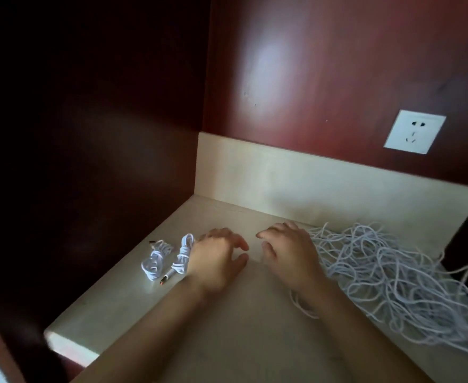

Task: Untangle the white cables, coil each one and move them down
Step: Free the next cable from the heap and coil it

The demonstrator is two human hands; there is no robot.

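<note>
1. Pale wooden bench [111, 313] in a dark red panelled corner [337, 78]; white wall socket [415, 131] upper right.
2. Tangled pile of white cables [387, 272] on the bench's right side; two coiled white cables [155, 259] at its left.
3. Left hand [216, 258] and right hand [288, 255]: palms down, fingers loosely spread, holding nothing.

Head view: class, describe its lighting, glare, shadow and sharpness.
Head view: dim overall; soft glare patch on the red wall; the dark side panel lost in shadow; the left hand and right hand look slightly soft; the tangled cables blur toward the right edge.
</note>
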